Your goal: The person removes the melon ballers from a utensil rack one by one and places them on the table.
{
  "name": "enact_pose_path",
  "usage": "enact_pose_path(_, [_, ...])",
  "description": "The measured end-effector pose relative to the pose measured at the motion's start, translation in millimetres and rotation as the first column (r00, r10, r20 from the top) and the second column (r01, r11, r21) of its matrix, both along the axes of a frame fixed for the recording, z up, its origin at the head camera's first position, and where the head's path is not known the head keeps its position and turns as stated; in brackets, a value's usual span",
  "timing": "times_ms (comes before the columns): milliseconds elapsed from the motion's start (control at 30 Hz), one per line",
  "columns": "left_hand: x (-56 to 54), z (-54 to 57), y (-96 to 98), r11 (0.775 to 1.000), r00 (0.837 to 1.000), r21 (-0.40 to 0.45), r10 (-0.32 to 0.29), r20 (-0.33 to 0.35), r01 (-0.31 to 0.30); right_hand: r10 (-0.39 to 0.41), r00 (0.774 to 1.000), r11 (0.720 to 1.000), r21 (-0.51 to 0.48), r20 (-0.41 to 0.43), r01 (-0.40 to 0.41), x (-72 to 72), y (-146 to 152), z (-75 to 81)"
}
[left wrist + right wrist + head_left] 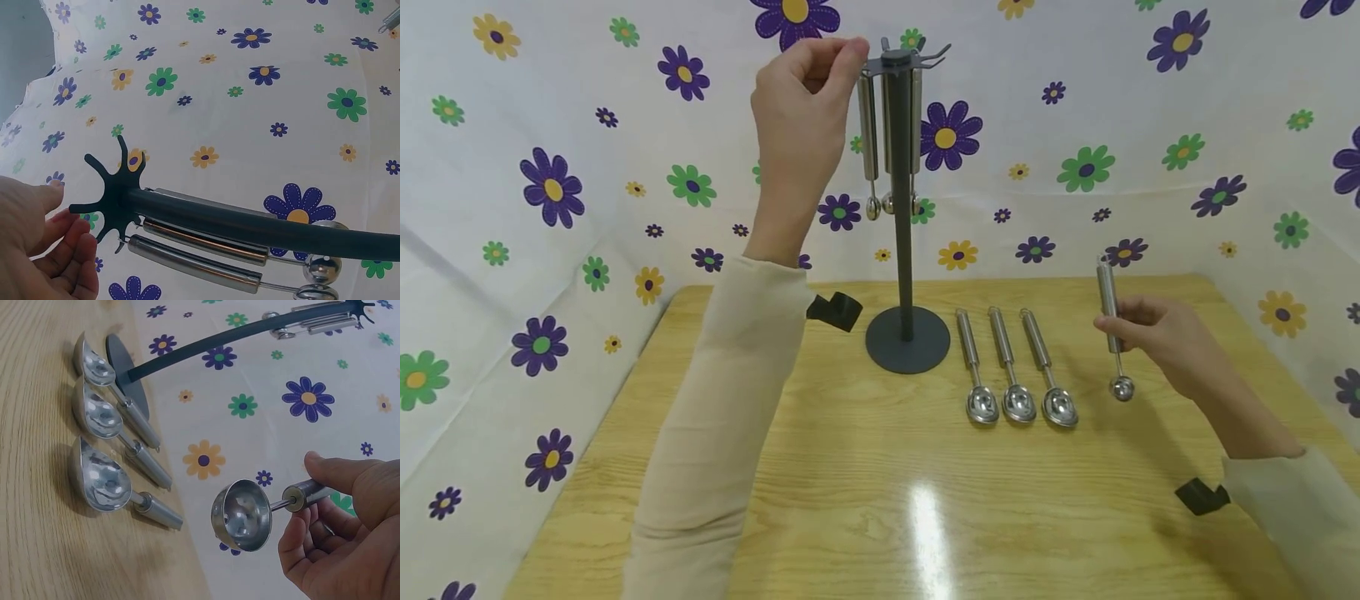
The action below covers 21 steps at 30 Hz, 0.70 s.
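A dark metal utensil stand [904, 208] with a round base and several hooks at its top stands on the table. Up at those hooks is my left hand [808, 108]; its thumb and forefinger pinch the tip of one hook [84, 208]. Three small steel scoops [868, 133] hang from the stand by their handles, bowls down. My right hand [1165, 342] grips the handle of another small steel scoop [1108, 304] between thumb and fingers, its round bowl [242, 515] hanging below the hand, above the table's right side.
Three larger steel scoops [1018, 404] lie side by side on the wooden table [820, 467], right of the stand's base, handles pointing to the back. A white cloth [1022, 150] printed with flowers surrounds the table at the back and sides.
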<state>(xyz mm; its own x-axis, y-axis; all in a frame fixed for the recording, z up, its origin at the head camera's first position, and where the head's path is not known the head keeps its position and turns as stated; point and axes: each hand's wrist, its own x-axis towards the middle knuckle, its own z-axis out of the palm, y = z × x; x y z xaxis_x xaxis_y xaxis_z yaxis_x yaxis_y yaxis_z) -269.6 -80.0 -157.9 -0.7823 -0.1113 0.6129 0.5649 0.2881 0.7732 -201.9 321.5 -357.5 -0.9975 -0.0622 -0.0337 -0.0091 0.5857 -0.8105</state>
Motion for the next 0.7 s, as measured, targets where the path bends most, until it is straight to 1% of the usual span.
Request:
enact_pose_path(67, [0.8, -0.3, 1.2, 1.000, 1.000, -0.022, 0.006, 0.010, -0.005, -0.004, 1.000, 1.000, -0.006, 0.009, 0.004, -0.6, 1, -0.3])
enact_pose_path(200, [0.6, -1.1, 1.6, 0.997, 0.999, -0.063, 0.038, 0.020, -0.037, -0.009, 1.000, 1.000, -0.029, 0.028, 0.010, -1.7, 2, -2.6])
enact_pose_path(267, [0.1, -1.3, 1.9, 0.996, 0.999, -0.071, 0.051, 0.018, -0.050, -0.006, 1.000, 0.999, -0.037, 0.023, 0.007, -2.3, 3, -4.9])
enact_pose_path(400, [-1.7, -1.9, 4.7, 0.997, 0.999, -0.068, 0.046, 0.015, -0.045, 0.000, 1.000, 1.000, -0.030, 0.020, 0.000, -3.1, 7, -10.9])
enact_pose_path(700, [-6.0, -3.3, 9.8, 0.997, 0.999, -0.063, 0.053, -0.007, -0.054, -0.008, 0.990, 1.000, 0.002, 0.140, 0.008, -5.6, 10, -28.2])
